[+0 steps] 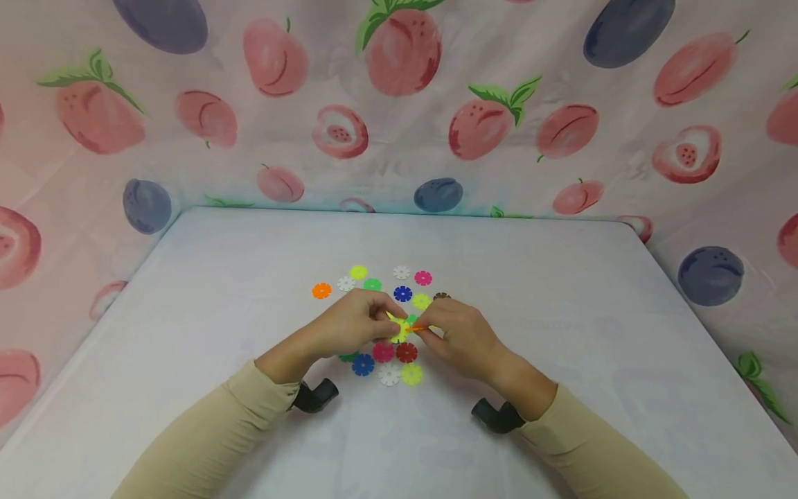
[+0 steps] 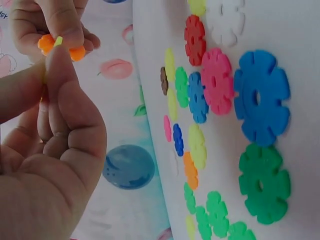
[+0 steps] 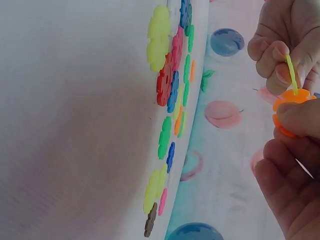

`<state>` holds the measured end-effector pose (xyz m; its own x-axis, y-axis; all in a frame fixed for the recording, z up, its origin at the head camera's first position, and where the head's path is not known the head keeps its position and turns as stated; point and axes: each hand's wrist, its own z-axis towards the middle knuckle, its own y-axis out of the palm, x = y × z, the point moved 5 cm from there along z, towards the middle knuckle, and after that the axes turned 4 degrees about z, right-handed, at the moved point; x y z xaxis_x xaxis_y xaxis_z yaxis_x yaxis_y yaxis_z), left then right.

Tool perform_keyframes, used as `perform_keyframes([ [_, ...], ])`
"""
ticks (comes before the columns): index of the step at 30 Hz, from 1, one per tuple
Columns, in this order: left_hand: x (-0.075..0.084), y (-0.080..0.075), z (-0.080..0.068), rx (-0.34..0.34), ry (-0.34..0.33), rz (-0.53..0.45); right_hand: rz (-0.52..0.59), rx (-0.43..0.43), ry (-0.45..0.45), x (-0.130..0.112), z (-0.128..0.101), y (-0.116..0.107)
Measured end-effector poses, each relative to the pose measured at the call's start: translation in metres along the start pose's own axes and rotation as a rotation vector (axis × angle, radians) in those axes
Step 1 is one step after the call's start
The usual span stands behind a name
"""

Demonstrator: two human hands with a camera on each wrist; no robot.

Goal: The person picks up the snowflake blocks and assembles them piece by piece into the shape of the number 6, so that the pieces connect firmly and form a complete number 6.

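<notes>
Yellow notched disc [image 1: 400, 333] is pinched by the left hand [image 1: 355, 322], orange disc [image 3: 301, 96] by the right hand [image 1: 460, 336], edges touching! Loose discs [image 2: 265, 117] are left on the worktop [image 1: 561, 291].

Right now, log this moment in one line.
left hand: pinches yellow disc; right hand: pinches orange disc; held discs: touching; loose discs: on table

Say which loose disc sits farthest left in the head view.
The flat orange disc on the table, just left of a white disc; every other visible disc sits farther right. It's not the pinched orange disc in the right hand.
</notes>
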<state>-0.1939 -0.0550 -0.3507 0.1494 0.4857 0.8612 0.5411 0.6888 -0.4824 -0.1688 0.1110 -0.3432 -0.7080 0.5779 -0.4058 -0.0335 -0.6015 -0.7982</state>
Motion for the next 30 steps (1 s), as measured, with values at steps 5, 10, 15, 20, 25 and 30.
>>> perform_keyframes([
  [5, -0.002, 0.001, 0.001, -0.004, -0.024, -0.052, 0.014, 0.020, -0.016, 0.000, -0.001, -0.001],
  [10, -0.001, 0.002, 0.001, 0.006, -0.035, -0.095, 0.034, 0.059, -0.075, -0.002, -0.002, -0.003],
  [15, 0.001, 0.003, -0.001, 0.033, -0.051, -0.090, 0.002, 0.089, -0.148, -0.005, -0.003, -0.002],
  [20, 0.000, 0.003, -0.001, 0.030, -0.048, -0.096, 0.006, 0.085, -0.146, -0.006, 0.000, -0.003],
  [25, -0.003, 0.001, 0.001, 0.019, -0.042, -0.104, 0.070, 0.029, -0.048, 0.000, 0.001, -0.002],
  [30, -0.005, -0.001, 0.000, 0.007, -0.041, -0.098, 0.134, -0.005, 0.051, 0.007, 0.000, -0.004],
])
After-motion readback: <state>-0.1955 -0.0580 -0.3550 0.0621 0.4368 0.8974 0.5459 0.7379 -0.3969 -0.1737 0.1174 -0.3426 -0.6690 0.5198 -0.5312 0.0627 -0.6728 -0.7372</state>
